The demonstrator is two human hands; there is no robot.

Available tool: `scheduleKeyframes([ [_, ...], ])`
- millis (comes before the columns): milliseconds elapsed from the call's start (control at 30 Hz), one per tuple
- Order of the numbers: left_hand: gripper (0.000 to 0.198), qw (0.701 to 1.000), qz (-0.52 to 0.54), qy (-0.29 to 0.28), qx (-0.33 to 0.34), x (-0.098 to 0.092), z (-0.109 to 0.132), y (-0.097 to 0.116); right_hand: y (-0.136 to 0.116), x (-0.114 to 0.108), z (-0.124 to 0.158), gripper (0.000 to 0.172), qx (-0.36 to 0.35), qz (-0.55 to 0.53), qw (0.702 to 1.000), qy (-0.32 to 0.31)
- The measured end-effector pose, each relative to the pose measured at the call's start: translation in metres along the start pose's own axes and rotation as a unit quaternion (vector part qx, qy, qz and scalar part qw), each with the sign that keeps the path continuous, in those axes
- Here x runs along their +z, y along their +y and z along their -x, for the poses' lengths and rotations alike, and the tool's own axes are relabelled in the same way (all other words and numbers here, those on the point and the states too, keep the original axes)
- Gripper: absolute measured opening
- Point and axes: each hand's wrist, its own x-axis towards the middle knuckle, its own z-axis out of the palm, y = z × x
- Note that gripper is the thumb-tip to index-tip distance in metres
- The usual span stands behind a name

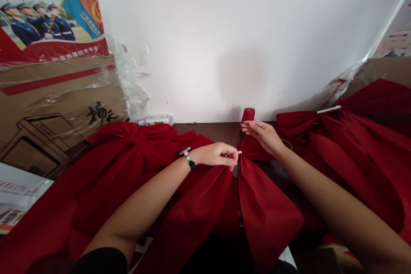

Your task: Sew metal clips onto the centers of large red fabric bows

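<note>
My left hand (224, 156) is curled narrow, thumb and fingers closed on the gathered middle of the red fabric bow (268, 214). My right hand (261, 135) is set in a fine pinch on a thin thread (244, 140), which runs down from the fingertips to the same gather. The bow lies directly at the left grip and below the right one: the gather sits at the left fingertips, one loop extends beneath the right hand, and the two long tails hang toward my body, spread apart. A short white strip (239, 152) shows at the gather, just beside the left fingertips. The left wrist carries a watch (185, 151) and a black-and-silver bracelet (191, 162).

Just beyond the right fingertips, a red thread spool (248, 114) stands upright on the dark tabletop (205, 128), with thin pins (254, 106) projecting from its top; contact between spool and fingers cannot be determined. To the left lies a second red bow (128, 150), with a white bottle (157, 120) on its side behind it. To the right lies a third red bow (337, 145), a longer white strip (329, 109) across its gather. At the far left stands a cardboard box (61, 94); a white wall (180, 30) closes the rear
</note>
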Motion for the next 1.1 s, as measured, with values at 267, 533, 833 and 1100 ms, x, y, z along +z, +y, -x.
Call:
scheduleKeyframes([
  [267, 0.026, 0.972, -0.196, 0.038, -0.123, 0.013, -0.005, -0.004, -0.002, -0.009, -0.005, 0.037, -0.073, 0.024, 0.996, 0.046],
  [533, 0.031, 0.866, -0.437, 0.151, -0.192, 0.025, -0.011, -0.015, -0.014, -0.02, -0.009, 0.048, -0.149, 0.075, 0.98, 0.108],
  [833, 0.027, 0.843, -0.453, 0.216, -0.192, 0.023, -0.009, -0.024, -0.016, -0.044, -0.022, 0.015, -0.23, 0.129, 0.939, 0.222],
  [1100, 0.032, 0.805, -0.493, 0.282, -0.167, 0.008, -0.004, -0.012, -0.023, -0.049, -0.023, 0.016, -0.262, 0.088, 0.906, 0.32],
])
